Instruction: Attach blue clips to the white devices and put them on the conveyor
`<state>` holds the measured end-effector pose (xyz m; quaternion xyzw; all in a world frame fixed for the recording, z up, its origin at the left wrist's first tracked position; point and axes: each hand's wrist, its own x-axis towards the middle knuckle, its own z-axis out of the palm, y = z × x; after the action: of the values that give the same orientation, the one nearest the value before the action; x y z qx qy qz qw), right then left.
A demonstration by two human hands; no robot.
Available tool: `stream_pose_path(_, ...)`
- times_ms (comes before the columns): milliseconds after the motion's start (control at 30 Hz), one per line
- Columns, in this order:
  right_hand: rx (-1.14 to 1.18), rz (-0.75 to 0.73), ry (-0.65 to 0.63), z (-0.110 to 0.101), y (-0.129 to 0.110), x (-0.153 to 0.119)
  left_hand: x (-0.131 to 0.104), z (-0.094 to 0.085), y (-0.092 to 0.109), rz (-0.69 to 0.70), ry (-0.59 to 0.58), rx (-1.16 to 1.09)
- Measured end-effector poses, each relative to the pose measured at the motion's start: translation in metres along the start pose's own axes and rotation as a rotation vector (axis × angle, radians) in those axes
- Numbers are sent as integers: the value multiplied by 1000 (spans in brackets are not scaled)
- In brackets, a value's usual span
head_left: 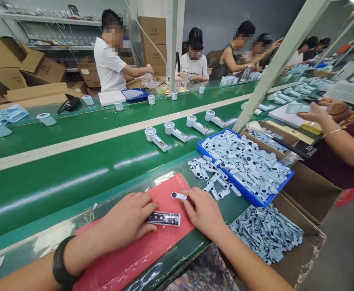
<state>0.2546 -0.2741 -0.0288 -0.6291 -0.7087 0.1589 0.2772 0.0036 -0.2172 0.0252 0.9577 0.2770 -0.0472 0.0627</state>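
Left hand: the left hand point(128, 220) is lying knuckles-up on the red mat point(134, 258), its fingers closing around one end of a slim white handle point(164, 218).
Handle: it is lying flat on the mat, between the two hands.
Right hand: the right hand point(205, 212) is pinching a small pale clip point(179, 196) at its fingertips, just above the handle.
Loose clips: a scatter of clips point(208, 176) is lying on the bench beside the blue tray point(249, 198).
Tray: it is holding a heap of the same pale clips.
Box: a cardboard box point(304, 246) of further clips is standing to the right.
Belt: the green belt point(73, 173) is carrying four handheld fans point(177, 132).
Co-worker: another person's arm point(337, 139) is reaching in on the right.
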Motion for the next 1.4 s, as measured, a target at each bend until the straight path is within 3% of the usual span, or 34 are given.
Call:
stream_pose_path(67, 59, -35, 13, -5, -8, -2, -4, -1, 3, -61, -13, -56)
stream_pose_path(200, 117, -161, 36, -7, -32, -6, -7, 4, 7, -124, 72, -163)
stream_pose_path(367, 92, -257, -8, 6, -54, -10, -14, 9, 3, -82, 195, -340)
stream_pose_path(600, 78, -283, -13, 16, -57, -13, -22, 12, 5, 4, 365, -490)
stream_pose_path(867, 501, -260, 117, 1, -68, -15, -21, 2, 14, 6, 624, -893)
stream_pose_path(967, 611, -258, 138, -2, -74, -16, -19, -3, 21, 15, 660, -1099)
stream_pose_path(1100, 634, -334, 110, -15, -78, -17, -15, -5, 29, 4, 606, -1500)
stream_pose_path(1200, 554, -384, 186, -30, -77, -16, -15, -5, 32, -38, 494, -1724)
stream_pose_path(1300, 360, -448, 302, -42, -77, -16, -16, -5, 35, -85, 355, -1850)
stream_pose_path(1400, 239, -501, 315, -46, -79, -19, -16, -6, 39, -68, 241, -1892)
